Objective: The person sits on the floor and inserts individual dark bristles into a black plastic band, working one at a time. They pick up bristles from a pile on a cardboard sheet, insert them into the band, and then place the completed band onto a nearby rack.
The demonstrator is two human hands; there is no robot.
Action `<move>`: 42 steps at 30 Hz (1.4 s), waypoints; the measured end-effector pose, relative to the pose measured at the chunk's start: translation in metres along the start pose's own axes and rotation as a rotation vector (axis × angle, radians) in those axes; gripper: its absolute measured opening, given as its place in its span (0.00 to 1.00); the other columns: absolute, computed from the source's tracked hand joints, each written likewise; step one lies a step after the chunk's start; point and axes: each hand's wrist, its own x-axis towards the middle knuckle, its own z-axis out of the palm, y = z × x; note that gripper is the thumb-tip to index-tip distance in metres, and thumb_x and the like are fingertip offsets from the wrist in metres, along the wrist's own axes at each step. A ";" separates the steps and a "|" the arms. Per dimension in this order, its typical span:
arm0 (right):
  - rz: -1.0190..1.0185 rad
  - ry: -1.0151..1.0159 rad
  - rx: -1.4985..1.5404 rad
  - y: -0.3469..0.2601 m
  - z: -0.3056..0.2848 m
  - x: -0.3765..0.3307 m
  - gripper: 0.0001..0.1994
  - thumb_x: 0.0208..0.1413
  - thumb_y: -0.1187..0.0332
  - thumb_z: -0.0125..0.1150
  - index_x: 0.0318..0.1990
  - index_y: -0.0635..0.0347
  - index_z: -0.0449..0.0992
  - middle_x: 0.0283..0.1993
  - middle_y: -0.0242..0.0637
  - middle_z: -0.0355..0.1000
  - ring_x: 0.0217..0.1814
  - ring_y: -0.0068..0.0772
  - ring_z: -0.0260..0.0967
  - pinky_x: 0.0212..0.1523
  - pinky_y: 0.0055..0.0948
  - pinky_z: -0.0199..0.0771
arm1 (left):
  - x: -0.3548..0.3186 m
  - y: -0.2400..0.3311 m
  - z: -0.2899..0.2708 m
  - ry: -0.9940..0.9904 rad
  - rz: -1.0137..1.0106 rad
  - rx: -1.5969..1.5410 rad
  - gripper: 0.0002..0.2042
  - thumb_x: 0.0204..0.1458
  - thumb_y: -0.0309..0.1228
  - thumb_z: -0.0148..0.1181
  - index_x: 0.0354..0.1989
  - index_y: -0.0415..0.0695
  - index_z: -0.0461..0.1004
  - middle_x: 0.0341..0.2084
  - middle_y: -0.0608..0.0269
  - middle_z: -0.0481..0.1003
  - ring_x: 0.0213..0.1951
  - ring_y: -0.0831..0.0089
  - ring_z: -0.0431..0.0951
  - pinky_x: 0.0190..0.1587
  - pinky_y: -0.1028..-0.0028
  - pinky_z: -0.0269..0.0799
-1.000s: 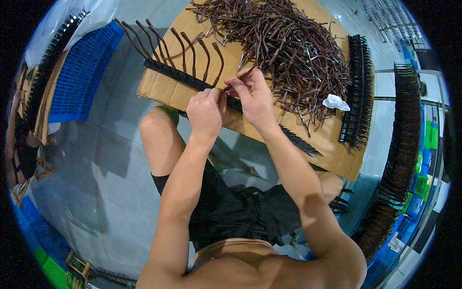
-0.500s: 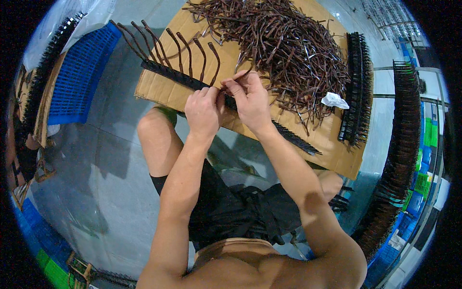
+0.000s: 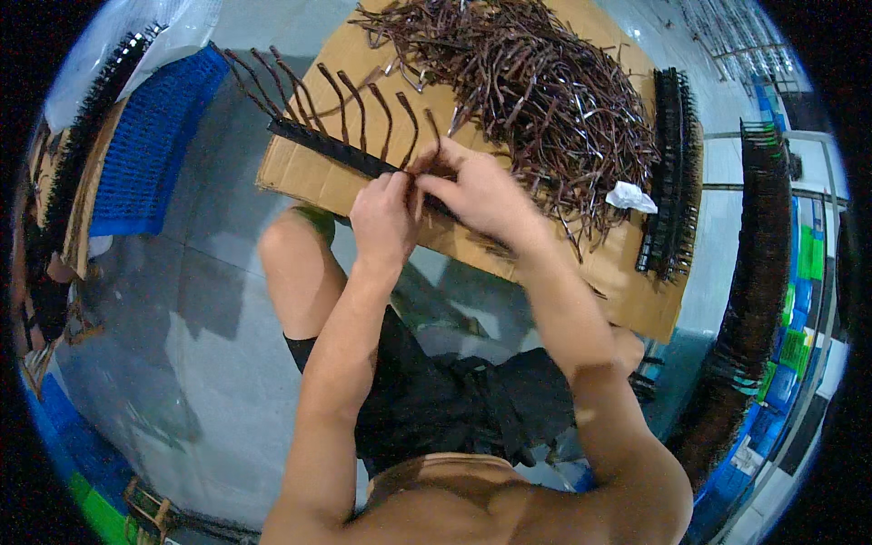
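Note:
A long black toothed rack (image 3: 331, 148) lies aslant across the near side of the cardboard sheet. Several brown eyeglass temples (image 3: 364, 118) stand upright in its left stretch, curved ends upward. My left hand (image 3: 383, 216) is closed around the rack at its middle, fingertips on the strip. Just right of it, my right hand (image 3: 472, 186), a little blurred, pinches the lower part of another brown temple (image 3: 434, 129), whose curved end rises above the fingers. Its bottom end at the rack is hidden by both hands. Beyond them spreads a big heap of loose temples (image 3: 536, 100).
Under everything is the cardboard sheet (image 3: 295, 168). On its right lie a crumpled white tissue (image 3: 631, 197) and dark filled racks (image 3: 670, 173). Farther right stands a long row of brown pieces (image 3: 763, 236). A blue perforated crate (image 3: 154, 145) is at the left.
The temple in my right hand has gone from lying low to standing upright at the rack. My right hand has turned, and the rack has shifted slightly.

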 end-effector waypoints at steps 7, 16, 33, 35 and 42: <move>-0.468 0.140 -0.613 0.038 -0.005 0.134 0.13 0.55 0.71 0.51 0.47 0.62 0.73 0.43 0.49 0.71 0.48 0.53 0.69 0.47 0.40 0.72 | 0.027 -0.019 -0.014 -0.116 -0.113 -0.065 0.07 0.53 0.30 0.59 0.32 0.39 0.73 0.28 0.50 0.72 0.34 0.50 0.72 0.37 0.58 0.68; -0.460 0.129 -0.857 0.040 0.019 0.150 0.08 0.50 0.69 0.54 0.37 0.60 0.75 0.37 0.45 0.71 0.44 0.46 0.69 0.45 0.35 0.72 | 0.019 -0.012 -0.030 -0.141 -0.286 0.023 0.10 0.51 0.36 0.60 0.33 0.41 0.76 0.29 0.53 0.76 0.33 0.53 0.77 0.37 0.59 0.71; 0.359 0.719 -0.188 0.057 -0.057 0.030 0.14 0.53 0.68 0.62 0.43 0.65 0.68 0.32 0.46 0.75 0.34 0.44 0.74 0.32 0.41 0.73 | 0.014 -0.001 -0.007 -0.079 -0.153 -0.028 0.10 0.52 0.34 0.61 0.35 0.41 0.78 0.31 0.51 0.78 0.33 0.53 0.79 0.35 0.62 0.73; 0.442 0.685 0.378 0.050 -0.044 0.017 0.16 0.51 0.69 0.64 0.44 0.65 0.68 0.31 0.40 0.75 0.30 0.33 0.73 0.26 0.32 0.72 | 0.012 -0.004 -0.006 -0.059 -0.126 -0.017 0.09 0.52 0.33 0.61 0.35 0.41 0.78 0.31 0.52 0.78 0.33 0.53 0.78 0.35 0.62 0.73; 0.327 0.413 0.568 0.010 0.008 -0.003 0.10 0.55 0.67 0.63 0.35 0.66 0.76 0.29 0.34 0.76 0.29 0.22 0.71 0.28 0.22 0.69 | 0.011 -0.009 0.000 0.013 0.017 -0.035 0.06 0.53 0.30 0.59 0.30 0.41 0.75 0.26 0.54 0.76 0.29 0.54 0.76 0.32 0.61 0.70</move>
